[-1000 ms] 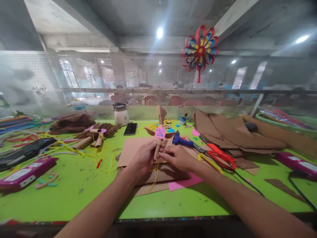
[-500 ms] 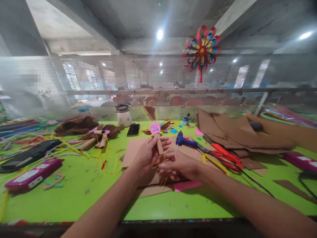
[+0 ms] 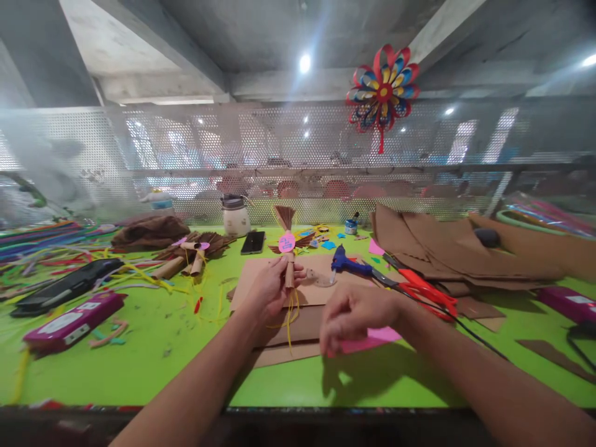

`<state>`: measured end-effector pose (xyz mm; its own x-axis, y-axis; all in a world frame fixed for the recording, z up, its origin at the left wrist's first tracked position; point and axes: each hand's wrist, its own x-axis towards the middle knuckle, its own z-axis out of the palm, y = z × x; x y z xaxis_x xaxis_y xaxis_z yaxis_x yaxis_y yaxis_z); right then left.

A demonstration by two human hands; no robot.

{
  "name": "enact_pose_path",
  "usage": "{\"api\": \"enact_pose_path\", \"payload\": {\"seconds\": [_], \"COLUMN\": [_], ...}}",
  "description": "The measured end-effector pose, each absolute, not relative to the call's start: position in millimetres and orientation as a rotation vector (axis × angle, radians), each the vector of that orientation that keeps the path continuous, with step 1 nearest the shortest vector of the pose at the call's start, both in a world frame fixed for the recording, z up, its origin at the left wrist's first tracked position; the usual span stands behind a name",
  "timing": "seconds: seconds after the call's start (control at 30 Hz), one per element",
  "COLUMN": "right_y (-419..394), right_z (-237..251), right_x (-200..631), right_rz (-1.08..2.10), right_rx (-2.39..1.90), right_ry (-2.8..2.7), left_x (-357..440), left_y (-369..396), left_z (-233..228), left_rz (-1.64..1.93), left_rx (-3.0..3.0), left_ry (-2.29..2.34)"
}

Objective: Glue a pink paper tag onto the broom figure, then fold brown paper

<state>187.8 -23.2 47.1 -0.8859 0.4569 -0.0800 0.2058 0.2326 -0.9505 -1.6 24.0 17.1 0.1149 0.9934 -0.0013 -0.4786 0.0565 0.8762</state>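
"Perforated panels [image 3: 270, 146] stand behind a bright green bench [image 3: 153, 366]. What sits at the heart of it?"

"One brown paper figure [image 3: 287, 248], upright in front of the person, above the brown sheets [image 3: 305, 323]. It has a pleated top [image 3: 284, 216], a pink disc [image 3: 288, 238] with blue marks, and a rolled lower part. Thin yellow strands [image 3: 290, 320] hang beneath it."

"Who's holding it?"

"The left hand [image 3: 270, 287]. Its thumb and fingers are closed around the rolled part."

"And the right hand [image 3: 356, 313]?"

"Well apart from the figure, over the near edge of the sheets, fingers loosely bent and pointing down. It's a bit blurred, so I can't tell whether anything is between them. Some pink paper [image 3: 379, 337] shows just beside it."

"What lies further out?"

"Beyond the right hand, a blue glue gun [image 3: 354, 266], then scissors [image 3: 428, 294] with red handles. A large pile of brown paper [image 3: 447, 251] is past those."

"To the left?"

"A dark phone [image 3: 253, 243] near a pale jar [image 3: 235, 218], then several paper rolls [image 3: 167, 269] with pink discs among them. Nearer the bench's left end, a purple box [image 3: 77, 323] lies by a black case [image 3: 69, 288]."

"Anything higher up?"

"A red, blue and yellow flower ornament [image 3: 384, 93], in front of the panels."
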Motion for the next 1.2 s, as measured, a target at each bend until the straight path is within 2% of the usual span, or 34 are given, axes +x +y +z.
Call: {"api": "enact_pose_path", "payload": {"seconds": [0.1,0.27,0.47,0.67,0.93,1.2], "right_y": [0.2,20.7,6.5,2.9,0.4,-1.2], "right_z": [37.2,17.5,9.9,8.9,7.1,6.9], "right_x": [195.1,191.9,173.5,169.0,168.2,164.5], "right_rz": [1.453,1.412,1.588,1.789,1.757,1.655], "right_rx": [-0.807,-1.0,-0.827,-0.716,-0.778,-0.807], "right_ry": [-1.866,-1.537,-1.649,-1.48,-1.56,-1.677], "left_x": [0.0,3.2,5.2,8.1,13.6,7.2], "left_y": [24.2,18.4,12.5,9.0,-3.2,5.2], "left_z": [16.1,20.1,22.0,24.3,35.7,23.2], "left_rz": [1.285,1.261,1.213,1.168,1.08,1.084], "left_rx": [0.877,0.919,1.023,1.126,1.062,1.117], "left_ry": [0.749,0.694,0.602,0.632,0.688,0.623]}}
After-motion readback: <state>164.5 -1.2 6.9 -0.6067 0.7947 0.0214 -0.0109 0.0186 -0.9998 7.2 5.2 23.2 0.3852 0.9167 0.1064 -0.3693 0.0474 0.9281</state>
